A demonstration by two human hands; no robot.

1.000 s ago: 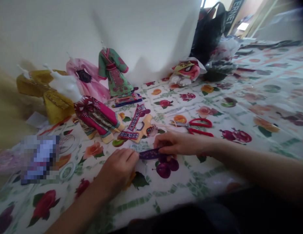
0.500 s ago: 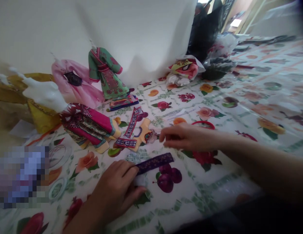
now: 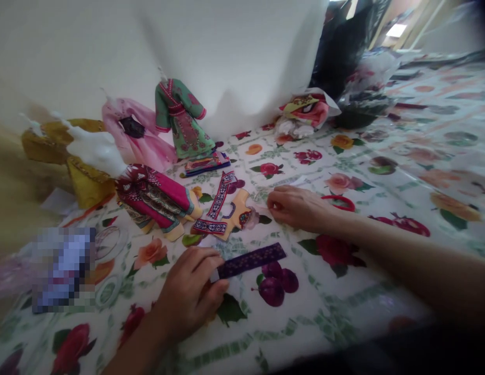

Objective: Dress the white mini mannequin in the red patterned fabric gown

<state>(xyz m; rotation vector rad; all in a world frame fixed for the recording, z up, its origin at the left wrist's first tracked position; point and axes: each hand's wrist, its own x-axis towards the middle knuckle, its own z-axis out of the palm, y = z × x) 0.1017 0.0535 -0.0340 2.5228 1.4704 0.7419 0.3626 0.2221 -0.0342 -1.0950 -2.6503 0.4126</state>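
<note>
My left hand (image 3: 193, 286) pinches the near end of a dark purple patterned fabric strip (image 3: 253, 259) between thumb and fingers. A small whitish piece shows at that end, and the strip lies flat toward the right. My right hand (image 3: 299, 208) rests low over the tablecloth, its fingers curled closed; what they hold, if anything, is hidden. Just behind its wrist is a red ring-shaped thing (image 3: 348, 204). Left of that hand lie a yellow doll-size garment piece (image 3: 238, 211) with an embroidered patch and a patterned trim strip (image 3: 222, 194).
Doll-size outfits stand by the wall: a green dress (image 3: 179, 120), a pink dress (image 3: 138, 135) and a white form (image 3: 97, 148) in magenta trousers (image 3: 160, 200). Folded fabrics (image 3: 207, 163) lie before the green dress. A cloth bundle (image 3: 307, 112) and black bag (image 3: 339, 52) are behind.
My right hand has come down to the tablecloth and its fingers have closed. My left hand still holds the strip's end. The whole view has shifted slightly.
</note>
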